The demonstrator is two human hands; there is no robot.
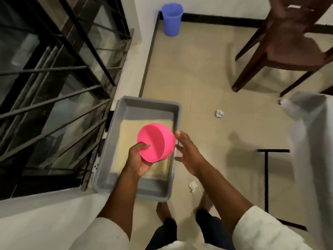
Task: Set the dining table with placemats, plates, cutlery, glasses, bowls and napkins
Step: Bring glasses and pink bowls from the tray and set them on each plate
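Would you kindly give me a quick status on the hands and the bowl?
Left hand gripping pink bowl over grey tray. Right hand open, beside bowl. Crumpled paper on floor.

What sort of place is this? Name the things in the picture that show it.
Probably a dining corner of a home: a wooden chair on tiled floor, a barred window, and a grey tub beside it.

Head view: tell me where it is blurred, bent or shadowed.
Head view: motion blur smears the chair and the grey cloth at right; the wide lens bends the window bars; dim indoor light casts soft shadows on the floor; the pink bowl in the left hand stays fairly sharp.
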